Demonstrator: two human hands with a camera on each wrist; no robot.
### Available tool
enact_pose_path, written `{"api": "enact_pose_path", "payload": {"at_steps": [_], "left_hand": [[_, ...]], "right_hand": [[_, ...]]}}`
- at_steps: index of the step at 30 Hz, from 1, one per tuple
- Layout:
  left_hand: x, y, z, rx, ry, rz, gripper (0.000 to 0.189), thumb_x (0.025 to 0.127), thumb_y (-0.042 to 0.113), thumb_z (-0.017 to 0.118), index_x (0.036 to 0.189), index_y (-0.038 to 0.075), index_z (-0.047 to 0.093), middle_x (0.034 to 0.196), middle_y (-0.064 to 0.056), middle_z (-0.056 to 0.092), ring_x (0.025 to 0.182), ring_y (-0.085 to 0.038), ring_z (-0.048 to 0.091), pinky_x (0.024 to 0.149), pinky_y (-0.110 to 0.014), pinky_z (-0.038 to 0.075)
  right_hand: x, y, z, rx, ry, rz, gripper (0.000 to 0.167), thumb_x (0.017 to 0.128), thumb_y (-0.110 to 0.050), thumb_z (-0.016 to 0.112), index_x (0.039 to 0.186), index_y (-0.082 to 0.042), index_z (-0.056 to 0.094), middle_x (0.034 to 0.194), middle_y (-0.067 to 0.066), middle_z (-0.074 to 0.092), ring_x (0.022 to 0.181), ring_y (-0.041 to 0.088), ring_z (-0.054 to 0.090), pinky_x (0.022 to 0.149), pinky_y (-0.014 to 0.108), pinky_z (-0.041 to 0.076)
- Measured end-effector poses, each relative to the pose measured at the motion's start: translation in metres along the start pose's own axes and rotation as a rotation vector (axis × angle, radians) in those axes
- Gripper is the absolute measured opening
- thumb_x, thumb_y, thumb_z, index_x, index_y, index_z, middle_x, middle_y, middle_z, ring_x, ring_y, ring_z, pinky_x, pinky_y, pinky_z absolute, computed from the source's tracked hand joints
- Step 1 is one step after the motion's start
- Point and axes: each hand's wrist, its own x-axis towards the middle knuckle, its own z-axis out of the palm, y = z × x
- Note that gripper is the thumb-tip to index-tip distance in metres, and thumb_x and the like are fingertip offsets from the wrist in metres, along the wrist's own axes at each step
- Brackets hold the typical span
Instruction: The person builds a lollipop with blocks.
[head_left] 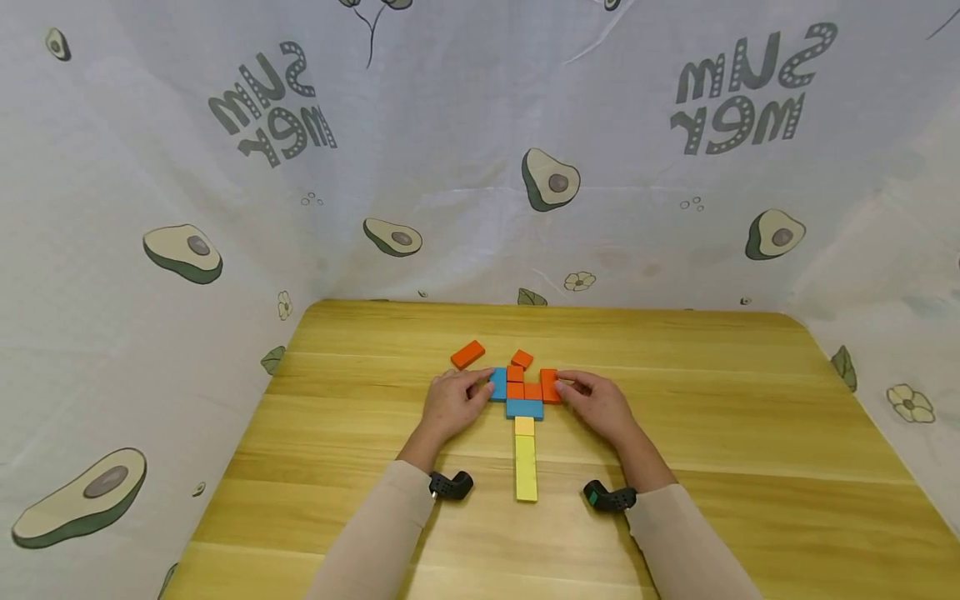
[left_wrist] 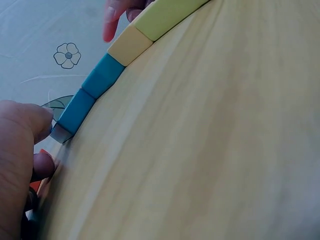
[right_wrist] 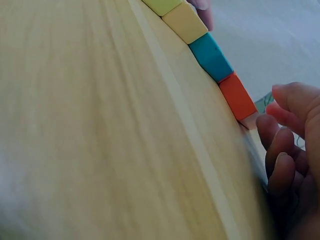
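Note:
My left hand [head_left: 455,402] touches the outer side of an upright-lying blue block [head_left: 498,385] with thumb and forefinger. Opposite it, my right hand [head_left: 600,406] has its fingertips against the outer side of an orange block [head_left: 551,387]. Between these blocks lie small orange blocks [head_left: 515,391], one more behind on the left. Below them is a crosswise blue block [head_left: 525,409], then a small pale yellow block [head_left: 524,427] and a long yellow-green block [head_left: 527,469] in line. In the right wrist view, the fingers are bent beside the orange block [right_wrist: 238,96].
A loose orange rectangular block [head_left: 468,355] lies behind the left hand. A small tilted orange block [head_left: 522,359] lies just behind the arrangement. The wooden table [head_left: 750,400] meets a printed curtain [head_left: 465,167] at its back and sides.

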Motion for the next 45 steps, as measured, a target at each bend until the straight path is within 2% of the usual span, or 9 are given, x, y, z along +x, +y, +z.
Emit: {"api": "enact_pose_path", "payload": {"at_steps": [5, 11, 15, 22, 25, 33, 45], "left_hand": [[0.000, 0.001, -0.001, 0.011, 0.014, 0.004, 0.037, 0.106, 0.037, 0.062, 0.141, 0.029, 0.070, 0.070, 0.009, 0.053, 0.074, -0.012, 0.045, 0.076, -0.032, 0.030], [0.001, 0.003, -0.002, 0.008, 0.014, 0.017, 0.037, 0.105, 0.036, 0.063, 0.140, 0.028, 0.070, 0.071, 0.010, 0.054, 0.073, -0.011, 0.044, 0.076, -0.031, 0.029], [0.003, 0.004, -0.003, 0.011, 0.014, 0.021, 0.037, 0.105, 0.038, 0.062, 0.140, 0.028, 0.071, 0.070, 0.010, 0.054, 0.073, -0.011, 0.044, 0.075, -0.030, 0.030], [0.006, 0.005, -0.003, 0.021, 0.002, 0.014, 0.038, 0.106, 0.039, 0.062, 0.141, 0.029, 0.070, 0.071, 0.009, 0.055, 0.074, -0.011, 0.046, 0.075, -0.030, 0.031], [0.007, 0.004, -0.002, 0.030, -0.006, 0.014, 0.038, 0.106, 0.040, 0.061, 0.142, 0.029, 0.069, 0.072, 0.010, 0.056, 0.075, -0.011, 0.046, 0.076, -0.030, 0.032], [0.007, 0.003, -0.002, 0.028, 0.001, 0.019, 0.038, 0.106, 0.039, 0.062, 0.141, 0.029, 0.070, 0.072, 0.010, 0.058, 0.074, -0.010, 0.047, 0.075, -0.030, 0.032], [0.003, 0.001, -0.001, 0.027, 0.022, 0.019, 0.036, 0.105, 0.038, 0.064, 0.138, 0.028, 0.072, 0.070, 0.011, 0.057, 0.071, -0.010, 0.046, 0.073, -0.029, 0.031]], "right_hand": [[0.004, -0.008, -0.001, 0.019, -0.012, -0.007, 0.039, 0.103, -0.033, 0.069, 0.132, -0.008, 0.073, 0.094, 0.009, 0.067, 0.080, 0.021, 0.055, 0.071, 0.034, 0.045], [0.012, -0.022, 0.001, -0.057, 0.000, -0.040, 0.032, 0.102, -0.034, 0.069, 0.125, -0.012, 0.077, 0.095, 0.007, 0.067, 0.085, 0.023, 0.055, 0.074, 0.034, 0.046], [0.022, -0.033, 0.004, -0.144, -0.015, -0.105, 0.029, 0.102, -0.031, 0.070, 0.122, -0.012, 0.078, 0.094, 0.006, 0.066, 0.085, 0.023, 0.056, 0.075, 0.034, 0.046], [0.041, -0.049, 0.008, -0.317, -0.121, -0.277, 0.027, 0.102, -0.027, 0.071, 0.122, -0.011, 0.079, 0.093, 0.006, 0.064, 0.088, 0.024, 0.054, 0.080, 0.038, 0.044], [0.045, -0.052, 0.010, -0.379, -0.139, -0.311, 0.027, 0.102, -0.025, 0.070, 0.122, -0.009, 0.079, 0.095, 0.006, 0.067, 0.092, 0.024, 0.054, 0.084, 0.041, 0.045], [0.050, -0.057, 0.014, -0.439, -0.175, -0.304, 0.024, 0.102, -0.023, 0.071, 0.119, -0.008, 0.079, 0.097, 0.007, 0.069, 0.095, 0.025, 0.055, 0.088, 0.041, 0.043], [0.052, -0.055, 0.018, -0.411, -0.201, -0.326, 0.022, 0.101, -0.023, 0.071, 0.116, -0.008, 0.079, 0.094, 0.005, 0.070, 0.091, 0.023, 0.054, 0.089, 0.043, 0.041]]}}
